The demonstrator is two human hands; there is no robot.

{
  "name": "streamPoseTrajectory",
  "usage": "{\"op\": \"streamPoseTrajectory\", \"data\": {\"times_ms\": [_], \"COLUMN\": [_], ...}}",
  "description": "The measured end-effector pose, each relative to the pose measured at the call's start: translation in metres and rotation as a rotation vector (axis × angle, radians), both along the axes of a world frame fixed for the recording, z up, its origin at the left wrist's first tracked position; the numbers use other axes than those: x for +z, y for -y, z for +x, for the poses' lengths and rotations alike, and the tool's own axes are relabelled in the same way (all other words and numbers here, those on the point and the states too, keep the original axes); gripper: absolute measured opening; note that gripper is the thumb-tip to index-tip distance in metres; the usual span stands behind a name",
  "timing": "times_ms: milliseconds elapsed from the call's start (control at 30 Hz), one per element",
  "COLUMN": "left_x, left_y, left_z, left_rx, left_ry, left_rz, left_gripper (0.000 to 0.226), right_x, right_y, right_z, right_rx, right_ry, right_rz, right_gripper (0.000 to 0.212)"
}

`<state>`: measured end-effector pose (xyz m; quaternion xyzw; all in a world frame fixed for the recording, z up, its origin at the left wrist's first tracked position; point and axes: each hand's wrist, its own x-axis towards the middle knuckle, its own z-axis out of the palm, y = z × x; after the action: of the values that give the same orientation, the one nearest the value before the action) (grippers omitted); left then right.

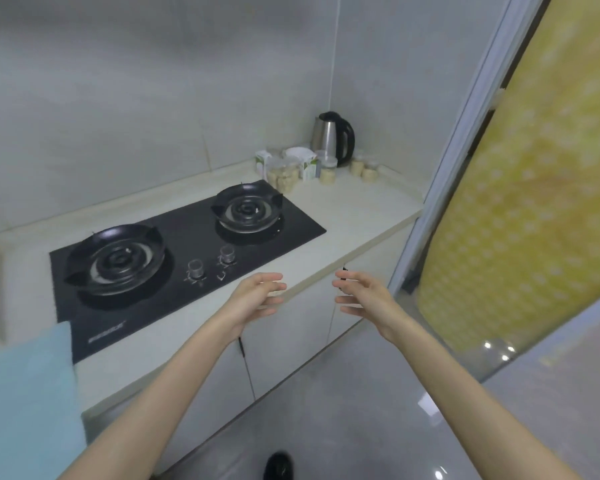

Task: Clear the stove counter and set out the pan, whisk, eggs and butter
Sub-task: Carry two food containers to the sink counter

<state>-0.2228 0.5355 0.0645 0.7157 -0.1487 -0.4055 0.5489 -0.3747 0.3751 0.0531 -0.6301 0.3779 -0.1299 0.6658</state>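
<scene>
Your glossy black stove (187,258) sits in a pale cream counter (354,216), and the wall (118,98) behind the stove is light grey tile. Past the stove's far right corner you see a brushed-silver kettle (331,136) with a black lid and handle, clear jars (286,176) of beige contents, and a white carton (309,168) printed green. At the stove's near left lies a light blue cloth (25,393), and well to its right hangs a yellow curtain (534,202) dotted white, above a shiny grey floor (343,393).
</scene>
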Motion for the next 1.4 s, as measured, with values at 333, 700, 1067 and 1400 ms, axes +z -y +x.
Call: {"op": "streamPoseTrajectory", "data": {"times_ms": [333,700,1067,1400], "left_x": [-0.012,-0.009,-0.054,-0.106], "left_y": [0.182,0.322,0.431,0.491], "left_z": [0.134,0.283,0.366,0.395], "left_rx": [-0.018,0.097,0.314,0.559], "left_ry": [0.177,0.26,0.334,0.28], "left_rz": [-0.001,0.062,0.258,0.431], "left_gripper": [0.028,0.038,0.056,0.096], "right_x": [0.003,0.003,-0.068,-0.12], "right_y": [0.173,0.336,0.482,0.542], "right_z": [0.134,0.298,0.422,0.456], "right_rx": [0.04,0.198,0.387,0.437], "right_ry": [-0.008,-0.038,-0.194,-0.181], "right_rz": [-0.134,-0.324,-0.767,-0.717], "right_gripper": [0.025,0.032,0.053,0.058]}}
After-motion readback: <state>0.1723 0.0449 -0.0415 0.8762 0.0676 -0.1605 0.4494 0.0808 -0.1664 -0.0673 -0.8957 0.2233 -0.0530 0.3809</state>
